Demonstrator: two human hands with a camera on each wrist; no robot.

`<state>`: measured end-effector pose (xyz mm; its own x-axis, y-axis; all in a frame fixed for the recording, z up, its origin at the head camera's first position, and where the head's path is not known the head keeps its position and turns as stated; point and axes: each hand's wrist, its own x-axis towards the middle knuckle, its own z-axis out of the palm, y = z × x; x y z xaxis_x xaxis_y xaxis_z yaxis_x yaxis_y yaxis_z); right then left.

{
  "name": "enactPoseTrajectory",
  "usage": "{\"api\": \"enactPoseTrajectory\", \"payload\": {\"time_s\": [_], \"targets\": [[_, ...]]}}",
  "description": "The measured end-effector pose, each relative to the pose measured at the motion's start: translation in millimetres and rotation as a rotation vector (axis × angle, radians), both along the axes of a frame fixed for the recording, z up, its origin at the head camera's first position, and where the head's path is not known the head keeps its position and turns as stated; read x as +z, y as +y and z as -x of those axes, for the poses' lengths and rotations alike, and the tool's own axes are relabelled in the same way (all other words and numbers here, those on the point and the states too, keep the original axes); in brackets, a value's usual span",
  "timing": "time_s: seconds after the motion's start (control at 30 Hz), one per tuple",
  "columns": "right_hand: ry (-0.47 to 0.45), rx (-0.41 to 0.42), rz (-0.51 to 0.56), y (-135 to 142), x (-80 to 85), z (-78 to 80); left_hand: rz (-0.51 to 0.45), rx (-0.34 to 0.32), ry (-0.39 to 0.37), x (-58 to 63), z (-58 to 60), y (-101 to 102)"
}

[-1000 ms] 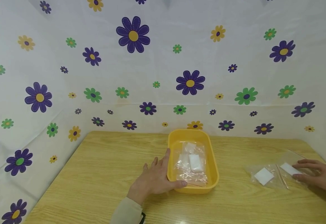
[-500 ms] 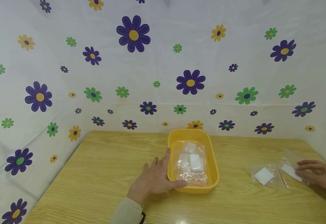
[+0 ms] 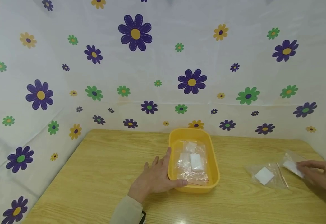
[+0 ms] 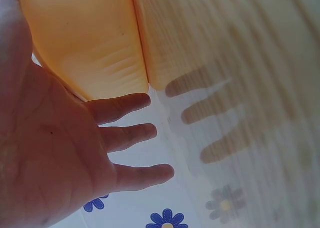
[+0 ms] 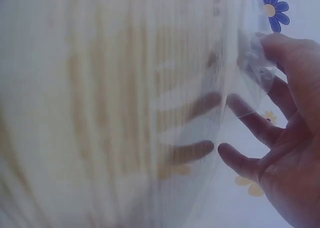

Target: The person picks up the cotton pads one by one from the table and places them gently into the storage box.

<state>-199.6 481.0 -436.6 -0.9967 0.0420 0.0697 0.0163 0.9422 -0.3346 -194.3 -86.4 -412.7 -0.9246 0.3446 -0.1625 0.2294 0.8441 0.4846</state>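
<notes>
A yellow plastic bin (image 3: 214,168) stands mid-table with several clear zip bags (image 3: 192,177) inside, some with white pads visible. My left hand (image 3: 154,179) rests against its near-left corner, thumb over the near rim and a finger along the left side. In the left wrist view the other fingers are straight and spread beside the bin wall (image 4: 95,37). At the right, my right hand (image 3: 323,175) pinches a clear zip bag (image 3: 291,165) with a white pad in it. The right wrist view shows thumb and forefinger on the crinkled plastic (image 5: 256,62), other fingers loose.
Another zip bag (image 3: 274,177) with a white square pad lies on the table just left of the right hand. A white flowered cloth (image 3: 157,62) hangs behind the wood-grain table (image 3: 109,155) and along its sides.
The right hand shifted slightly right, dragging the bag along, then took a pinch on it; the bag is now tilted and bunched. The left hand and the bin stayed in place.
</notes>
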Motion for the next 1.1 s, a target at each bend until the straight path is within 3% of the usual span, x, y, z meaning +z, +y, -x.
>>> {"api": "enactPoseTrajectory", "payload": {"time_s": [0.43, 0.73, 0.93, 1.1], "targets": [[0.205, -0.048, 0.120, -10, -0.3, -1.5, 0.006, 0.009, -0.016, 1.9, 0.1, 0], [0.261, -0.004, 0.096, -31, 14.5, -5.0, 0.006, 0.010, -0.022, 0.4, -0.9, 0], [0.238, 0.023, 0.031, -42, 26.3, -4.8, 0.004, 0.006, -0.016, -1.1, -0.3, 0], [0.289, 0.060, 0.070, -51, 27.8, -4.4, 0.001, 0.008, -0.012, -2.2, 0.8, -1]]}}
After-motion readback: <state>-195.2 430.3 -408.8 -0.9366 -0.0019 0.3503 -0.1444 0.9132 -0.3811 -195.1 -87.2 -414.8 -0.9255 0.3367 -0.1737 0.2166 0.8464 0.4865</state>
